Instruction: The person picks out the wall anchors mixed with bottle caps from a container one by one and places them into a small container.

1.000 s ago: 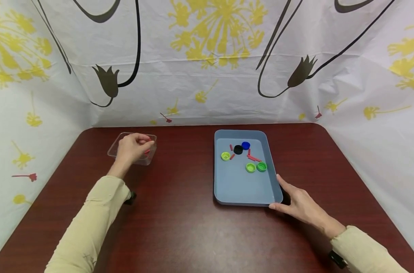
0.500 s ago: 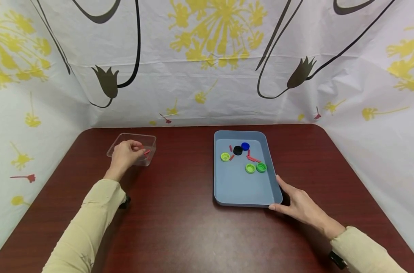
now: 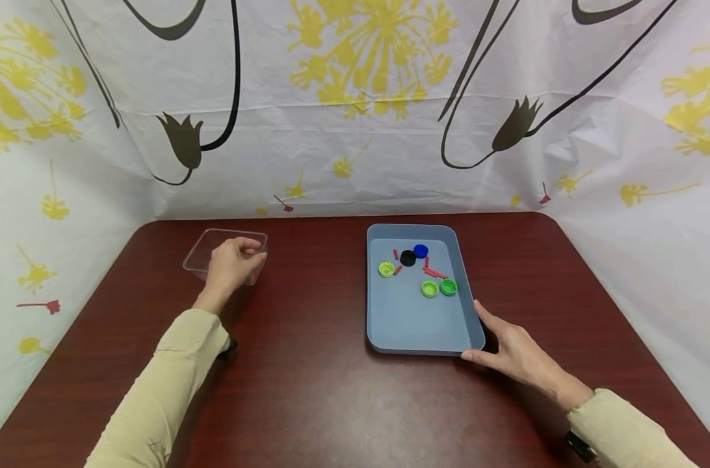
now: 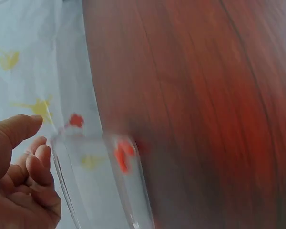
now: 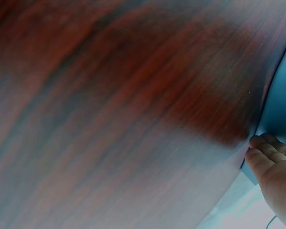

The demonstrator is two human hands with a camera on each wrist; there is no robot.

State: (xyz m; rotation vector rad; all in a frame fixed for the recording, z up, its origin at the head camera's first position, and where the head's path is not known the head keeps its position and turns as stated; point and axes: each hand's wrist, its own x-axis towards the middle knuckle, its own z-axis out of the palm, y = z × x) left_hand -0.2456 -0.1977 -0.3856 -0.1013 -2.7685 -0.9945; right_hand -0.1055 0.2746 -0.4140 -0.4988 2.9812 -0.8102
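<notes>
My left hand (image 3: pixel 229 265) is over the clear plastic container (image 3: pixel 198 255) at the table's far left. The left wrist view shows the thumb (image 4: pixel 26 126) apart from the loosely curled fingers (image 4: pixel 40 167), with nothing visible between them. Small red pieces (image 4: pixel 125 155) show at one corner of the container. With thumb and fingers on either side of its near right corner, my right hand (image 3: pixel 515 348) holds a blue-grey tray (image 3: pixel 398 325). Inside lie two lime caps (image 3: pixel 430 288), a green cap (image 3: pixel 448 287), a black cap (image 3: pixel 408 258), a blue cap (image 3: pixel 420 251) and several short red sticks (image 3: pixel 435 273).
Everything stands on a dark reddish-brown wooden table (image 3: pixel 314 312). A white curtain (image 3: pixel 331 182) with yellow and grey plant prints hangs along its back and both sides. Bare tabletop separates the container from the tray.
My left hand shifted left over the container, then came back right toward its right side. The right hand and the tray have stayed in place.
</notes>
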